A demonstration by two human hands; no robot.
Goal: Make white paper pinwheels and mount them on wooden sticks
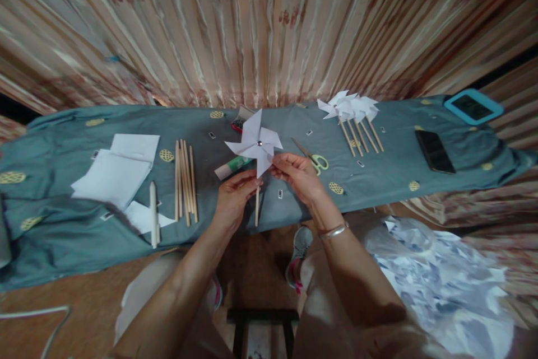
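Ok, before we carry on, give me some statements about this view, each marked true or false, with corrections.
1. The left hand and the right hand are both at a white pinwheel. True.
2. The scissors lie among the paper sheets. False: the scissors lie to the right of the held pinwheel.
3. The black phone lies right of the scissors. True.
4. The bundle of loose wooden sticks lies right of the phone. False: the sticks lie left of both hands.
5. The bracelet is on the left wrist. False: the bracelet is on the right wrist.
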